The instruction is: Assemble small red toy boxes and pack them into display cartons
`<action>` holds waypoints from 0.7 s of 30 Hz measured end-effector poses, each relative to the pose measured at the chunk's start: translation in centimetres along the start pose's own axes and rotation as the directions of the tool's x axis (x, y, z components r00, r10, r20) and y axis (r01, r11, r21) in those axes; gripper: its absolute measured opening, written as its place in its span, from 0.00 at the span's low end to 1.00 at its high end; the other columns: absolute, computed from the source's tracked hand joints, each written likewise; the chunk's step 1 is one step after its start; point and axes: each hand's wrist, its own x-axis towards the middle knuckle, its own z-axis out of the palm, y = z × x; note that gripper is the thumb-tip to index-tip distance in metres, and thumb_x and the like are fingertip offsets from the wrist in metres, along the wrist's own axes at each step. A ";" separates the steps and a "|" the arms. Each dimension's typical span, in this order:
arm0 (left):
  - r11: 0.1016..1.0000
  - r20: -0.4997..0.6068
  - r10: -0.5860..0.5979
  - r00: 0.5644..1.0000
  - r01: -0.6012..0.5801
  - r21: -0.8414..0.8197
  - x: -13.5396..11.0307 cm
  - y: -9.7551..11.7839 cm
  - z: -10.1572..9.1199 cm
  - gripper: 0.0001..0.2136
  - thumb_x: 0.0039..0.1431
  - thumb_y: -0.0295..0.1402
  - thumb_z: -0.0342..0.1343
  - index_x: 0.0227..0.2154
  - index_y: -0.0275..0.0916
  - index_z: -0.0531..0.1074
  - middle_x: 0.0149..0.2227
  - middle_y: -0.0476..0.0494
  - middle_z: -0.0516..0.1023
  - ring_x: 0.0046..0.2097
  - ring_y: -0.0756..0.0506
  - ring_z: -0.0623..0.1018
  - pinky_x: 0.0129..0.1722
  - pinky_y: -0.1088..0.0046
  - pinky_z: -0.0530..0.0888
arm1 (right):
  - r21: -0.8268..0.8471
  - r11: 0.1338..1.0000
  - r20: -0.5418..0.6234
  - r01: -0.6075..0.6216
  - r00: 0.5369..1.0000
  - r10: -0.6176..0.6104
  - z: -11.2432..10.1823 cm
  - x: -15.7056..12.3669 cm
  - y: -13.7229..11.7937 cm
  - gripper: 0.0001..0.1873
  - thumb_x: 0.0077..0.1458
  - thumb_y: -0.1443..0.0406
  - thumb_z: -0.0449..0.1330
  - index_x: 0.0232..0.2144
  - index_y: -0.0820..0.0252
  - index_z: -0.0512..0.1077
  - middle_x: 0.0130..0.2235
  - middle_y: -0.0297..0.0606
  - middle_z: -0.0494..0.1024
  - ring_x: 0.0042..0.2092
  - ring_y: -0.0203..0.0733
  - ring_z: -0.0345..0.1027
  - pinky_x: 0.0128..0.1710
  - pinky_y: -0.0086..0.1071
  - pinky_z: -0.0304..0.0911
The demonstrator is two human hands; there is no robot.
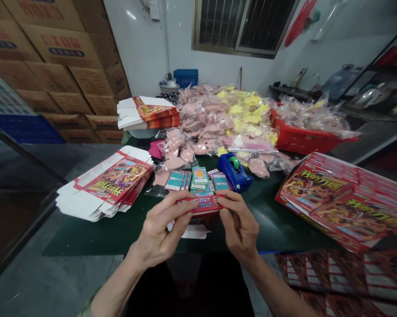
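Note:
A small red printed carton (205, 204) is held between both hands over the near edge of the green table. My left hand (161, 226) grips its left end, thumb below and fingers along the top. At the right end, my right hand (239, 224) pinches it with fingers and thumb. A white flap (194, 231) shows below the carton. Just beyond lie small stacks of cards, a green-edged stack (200, 175) in the middle and teal cards at the left (175, 181) and right (220, 182). Behind them stands a blue tape dispenser (235, 172).
Flat cartons (112, 180) are stacked at left, with more flat cartons (152, 112) behind. Bagged pink and yellow plush pieces (218, 110) heap at the back. A red basket (294, 136) and a large box of printed cartons (343, 198) stand at right.

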 end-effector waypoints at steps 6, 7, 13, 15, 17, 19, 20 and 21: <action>0.990 -0.124 0.133 0.983 -0.125 0.063 -1.5 -1.7 1.5 0.17 0.52 0.23 0.58 0.47 0.38 0.69 0.46 0.38 0.70 0.47 0.44 0.73 0.42 0.68 0.74 | -0.057 0.992 -0.037 0.109 0.993 -0.111 1.1 -0.3 0.7 0.18 0.53 0.74 0.57 0.46 0.52 0.67 0.48 0.41 0.70 0.48 0.43 0.66 0.46 0.39 0.65; 0.990 -0.165 0.132 0.977 -0.124 0.061 -1.5 -2.0 1.7 0.17 0.51 0.22 0.59 0.45 0.38 0.70 0.45 0.40 0.70 0.45 0.45 0.73 0.41 0.70 0.74 | -0.067 0.991 -0.038 0.118 0.992 -0.121 1.2 -0.2 0.7 0.18 0.53 0.74 0.57 0.45 0.52 0.67 0.47 0.41 0.70 0.48 0.42 0.67 0.45 0.38 0.65; 0.990 -0.241 0.117 0.963 -0.095 0.101 -0.8 -3.3 2.5 0.14 0.52 0.20 0.57 0.41 0.38 0.70 0.40 0.44 0.71 0.41 0.50 0.74 0.38 0.76 0.73 | 0.001 0.996 0.050 -0.092 0.995 0.092 -0.7 1.6 1.5 0.14 0.56 0.66 0.55 0.47 0.55 0.66 0.48 0.42 0.70 0.45 0.42 0.69 0.40 0.35 0.67; 0.991 -0.268 0.112 0.957 -0.086 0.107 -0.6 -3.6 2.6 0.14 0.52 0.21 0.57 0.42 0.38 0.69 0.38 0.45 0.71 0.40 0.49 0.74 0.39 0.75 0.73 | -0.092 0.945 -0.075 -0.315 0.948 0.309 -2.6 2.9 3.2 0.18 0.59 0.60 0.51 0.51 0.58 0.63 0.44 0.42 0.72 0.38 0.40 0.71 0.32 0.32 0.66; 0.990 -0.306 0.103 0.947 -0.067 0.124 -0.6 -3.8 2.6 0.15 0.52 0.23 0.58 0.43 0.37 0.67 0.37 0.45 0.72 0.38 0.50 0.74 0.39 0.76 0.72 | -0.270 0.824 -0.257 -0.498 0.862 0.437 -4.7 4.8 5.5 0.20 0.58 0.58 0.49 0.49 0.63 0.66 0.35 0.40 0.73 0.32 0.39 0.69 0.30 0.31 0.64; 0.987 -0.339 0.100 0.935 -0.050 0.151 -0.6 -3.8 2.7 0.15 0.52 0.25 0.59 0.43 0.36 0.65 0.37 0.46 0.72 0.37 0.50 0.74 0.38 0.77 0.72 | -0.389 0.734 -0.266 -0.558 0.830 0.490 -6.5 6.7 7.6 0.16 0.54 0.57 0.54 0.39 0.64 0.72 0.30 0.38 0.74 0.32 0.40 0.68 0.30 0.31 0.63; 0.986 -0.346 0.103 0.932 -0.048 0.163 -0.7 -3.9 2.8 0.15 0.52 0.26 0.59 0.43 0.37 0.65 0.36 0.46 0.72 0.36 0.50 0.74 0.37 0.78 0.72 | -0.425 0.705 -0.230 -0.568 0.821 0.522 -7.2 7.6 8.4 0.14 0.52 0.58 0.56 0.34 0.63 0.74 0.28 0.37 0.74 0.33 0.40 0.68 0.30 0.31 0.63; 0.984 -0.344 0.108 0.933 -0.051 0.171 -0.7 -3.9 2.8 0.15 0.52 0.26 0.58 0.43 0.37 0.65 0.36 0.47 0.72 0.35 0.50 0.74 0.36 0.78 0.72 | -0.446 0.686 -0.189 -0.575 0.810 0.555 -7.7 8.5 9.1 0.13 0.51 0.58 0.58 0.30 0.62 0.74 0.28 0.36 0.74 0.33 0.40 0.69 0.31 0.30 0.63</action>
